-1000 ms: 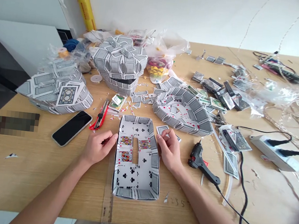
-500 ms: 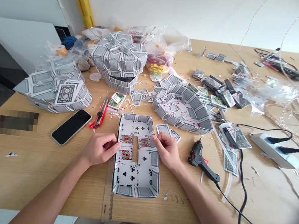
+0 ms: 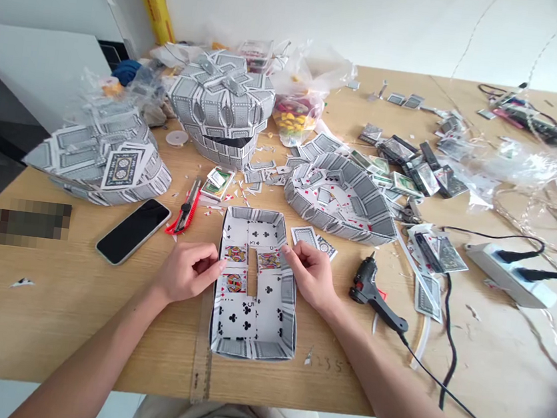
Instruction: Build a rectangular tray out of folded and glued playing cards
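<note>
A rectangular open box made of playing cards (image 3: 233,321) lies on the table in front of me, its face sides inward and a narrow slot in the middle of its floor. My left hand (image 3: 195,270) pinches the box's left wall between thumb and curled fingers. On the opposite side, my right hand (image 3: 309,273) grips the right wall, thumb over the rim. A clear ruler (image 3: 201,375) runs partly beneath the box's left edge. Two loose cards (image 3: 305,236) lie just beyond my right hand.
Right of the box lie a glue gun (image 3: 374,295) and a power strip (image 3: 512,276). A phone (image 3: 133,231) and a red utility knife (image 3: 186,208) are at left. Behind stand a heart-shaped card box (image 3: 220,105), a card lid (image 3: 98,155) and an open card tray (image 3: 342,223).
The view has shifted slightly, so everything sits a little higher in the picture. Both hands keep the same hold on the box.
</note>
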`<state>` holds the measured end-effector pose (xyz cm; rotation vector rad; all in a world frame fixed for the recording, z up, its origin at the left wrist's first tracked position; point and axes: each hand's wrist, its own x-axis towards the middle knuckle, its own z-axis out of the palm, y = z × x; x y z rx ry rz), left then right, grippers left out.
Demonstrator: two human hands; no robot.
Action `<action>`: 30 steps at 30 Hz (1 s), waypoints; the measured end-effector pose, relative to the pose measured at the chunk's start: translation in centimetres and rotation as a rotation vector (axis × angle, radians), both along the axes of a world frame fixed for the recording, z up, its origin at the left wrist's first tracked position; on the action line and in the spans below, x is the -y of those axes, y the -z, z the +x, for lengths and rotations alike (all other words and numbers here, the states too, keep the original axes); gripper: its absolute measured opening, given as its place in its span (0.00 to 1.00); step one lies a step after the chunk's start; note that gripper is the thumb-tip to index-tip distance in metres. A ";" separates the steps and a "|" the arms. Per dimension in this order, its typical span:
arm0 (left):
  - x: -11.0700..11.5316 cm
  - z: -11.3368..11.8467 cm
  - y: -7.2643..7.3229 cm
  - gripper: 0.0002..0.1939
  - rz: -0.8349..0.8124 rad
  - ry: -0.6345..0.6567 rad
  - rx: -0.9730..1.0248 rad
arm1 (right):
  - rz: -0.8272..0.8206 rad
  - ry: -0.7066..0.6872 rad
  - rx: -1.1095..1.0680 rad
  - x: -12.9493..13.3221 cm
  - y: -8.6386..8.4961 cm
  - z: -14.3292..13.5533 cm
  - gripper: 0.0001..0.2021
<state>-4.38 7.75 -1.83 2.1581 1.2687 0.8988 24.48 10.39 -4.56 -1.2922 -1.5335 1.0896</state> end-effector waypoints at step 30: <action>-0.1 0.0 -0.1 0.18 0.014 0.017 0.003 | 0.009 -0.011 0.019 0.0 0.2 0.1 0.26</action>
